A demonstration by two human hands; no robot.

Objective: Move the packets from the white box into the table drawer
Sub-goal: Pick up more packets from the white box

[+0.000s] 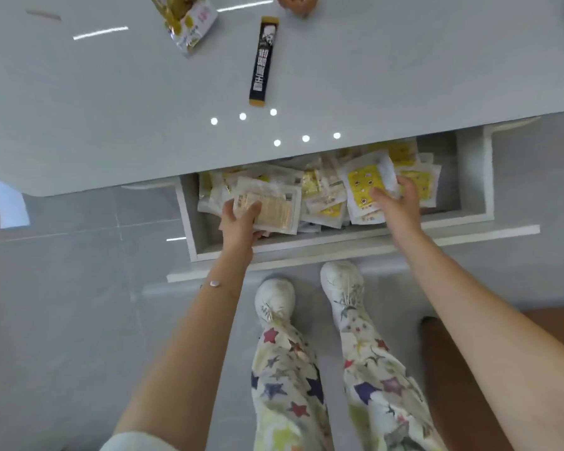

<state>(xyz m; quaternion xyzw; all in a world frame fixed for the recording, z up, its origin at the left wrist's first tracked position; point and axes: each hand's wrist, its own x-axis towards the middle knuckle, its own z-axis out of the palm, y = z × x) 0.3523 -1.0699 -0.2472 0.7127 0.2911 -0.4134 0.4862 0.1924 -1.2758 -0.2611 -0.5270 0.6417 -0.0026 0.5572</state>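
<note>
Down in the open table drawer, the packets lie in a loose heap that fills most of it. We hold two over that heap. Our left grip is clamped on a tan-printed packet, thumb on top. Our right grip pinches the edge of a yellow packet.

To do this step well, we judge it best to lower each packet flat before letting go. We would aim for the bare strips at the drawer's front and right end. The pile seems to rise close under the table, so a packet left standing could catch when the drawer slides shut.

We cannot see the white box, so we cannot tell how many packets remain. On the table top a black stick sachet and a snack bag lie well apart from the drawer.
</note>
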